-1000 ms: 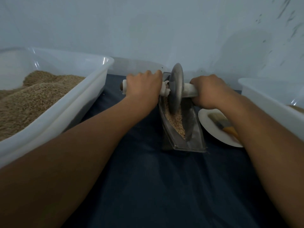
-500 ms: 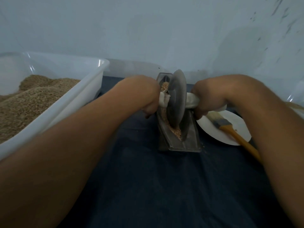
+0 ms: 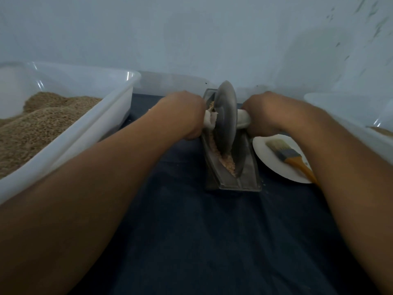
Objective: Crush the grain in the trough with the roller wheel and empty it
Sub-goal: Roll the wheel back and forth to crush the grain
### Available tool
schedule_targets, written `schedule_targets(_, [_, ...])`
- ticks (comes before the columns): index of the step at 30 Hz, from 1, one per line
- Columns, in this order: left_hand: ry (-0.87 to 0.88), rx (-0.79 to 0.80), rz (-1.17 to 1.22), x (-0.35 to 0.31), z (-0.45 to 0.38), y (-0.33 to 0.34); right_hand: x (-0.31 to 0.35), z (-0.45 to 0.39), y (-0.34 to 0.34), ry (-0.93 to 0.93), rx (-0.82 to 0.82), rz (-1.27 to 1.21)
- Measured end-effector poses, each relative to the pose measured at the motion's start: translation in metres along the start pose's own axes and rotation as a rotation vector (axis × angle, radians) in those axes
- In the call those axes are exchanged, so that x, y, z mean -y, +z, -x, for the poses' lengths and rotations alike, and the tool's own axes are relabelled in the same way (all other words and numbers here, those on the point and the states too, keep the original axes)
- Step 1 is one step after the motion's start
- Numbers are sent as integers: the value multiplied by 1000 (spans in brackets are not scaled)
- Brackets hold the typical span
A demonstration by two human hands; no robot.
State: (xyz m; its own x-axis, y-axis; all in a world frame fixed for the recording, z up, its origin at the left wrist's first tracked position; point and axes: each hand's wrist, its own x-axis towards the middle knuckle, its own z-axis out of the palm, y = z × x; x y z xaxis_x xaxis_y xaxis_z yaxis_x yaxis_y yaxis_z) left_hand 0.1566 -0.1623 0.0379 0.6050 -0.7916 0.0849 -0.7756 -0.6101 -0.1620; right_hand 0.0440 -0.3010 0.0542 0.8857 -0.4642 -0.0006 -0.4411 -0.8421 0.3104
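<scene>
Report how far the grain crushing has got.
Done: grain at the trough's near end already looks broken. In hand: left hand and right hand hold the roller wheel in the trough. Left: emptying; the grain remains inside.

Head view, forward-down, close over hands (image 3: 185, 116)

Trough (image 3: 230, 171) at table (image 3: 191, 231) centre, roller wheel (image 3: 225, 118) standing in it. Grain bin (image 3: 89, 133) left. Plate (image 3: 268, 158) with brush (image 3: 287, 155) right.
</scene>
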Motion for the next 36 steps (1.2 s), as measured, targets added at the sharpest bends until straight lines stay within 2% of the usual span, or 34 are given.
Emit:
schedule_targets(4, [-15,-142,88,5,-4,10,-4,-13,14,5,-172,-49])
schedule_targets(10, [-34,-406,54,3,-9,26,-8,-24,35,23,-463,-137])
schedule_targets(12, [-37,-463,40,4,-11,31,-6,-25,38,30,-549,-102])
schedule_targets(15, [-45,-484,44,5,-10,33,-3,-23,39,51,-592,-80])
schedule_targets(18, [-61,-410,53,6,-10,30,-3,-22,36,70,-519,-74])
schedule_targets(27, [-35,-126,49,6,-7,12,-6,0,3,34,3,-104])
schedule_targets(33, [41,70,-119,-1,3,-5,-7,11,-12,9,225,-102])
schedule_targets(36, [69,127,-154,-5,6,-9,-6,14,-15,-7,276,-129])
